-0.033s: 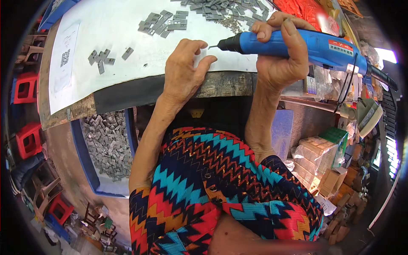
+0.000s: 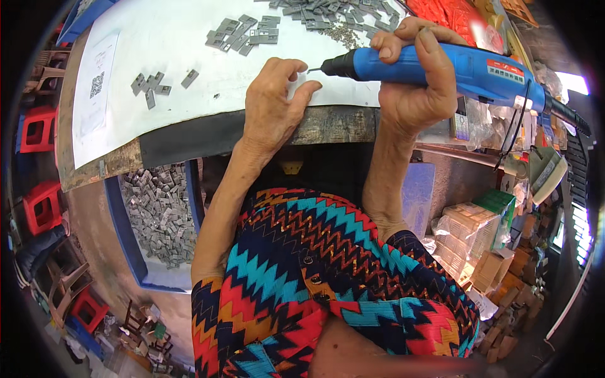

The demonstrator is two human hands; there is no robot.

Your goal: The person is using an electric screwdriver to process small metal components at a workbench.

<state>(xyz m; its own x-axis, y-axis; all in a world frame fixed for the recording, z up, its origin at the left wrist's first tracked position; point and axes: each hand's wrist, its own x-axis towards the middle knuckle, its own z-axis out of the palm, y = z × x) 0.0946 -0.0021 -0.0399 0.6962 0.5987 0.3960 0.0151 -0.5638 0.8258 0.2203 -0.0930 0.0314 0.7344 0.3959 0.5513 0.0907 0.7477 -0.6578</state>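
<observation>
My right hand (image 2: 419, 82) is wrapped round a blue electric screwdriver (image 2: 422, 66), held nearly level above the white-covered table (image 2: 208, 94). Its thin bit (image 2: 313, 69) points left, to the fingertips of my left hand (image 2: 272, 101). There the thumb and index finger stand apart with the bit's end close to the index tip; the other fingers are curled and mostly hidden. I see no part between thumb and finger. Beyond my hands lie grey rectangular pieces (image 2: 242, 34), a larger heap of them (image 2: 321, 11) and a scatter of tiny screws (image 2: 343, 34).
A few more grey pieces (image 2: 150, 85) lie on the left beside a printed sheet (image 2: 97, 88). Below the table edge a blue bin (image 2: 129, 242) holds many grey pieces. Red stools (image 2: 39, 129) stand at far left; a red plastic bag (image 2: 447, 19) lies at the back right.
</observation>
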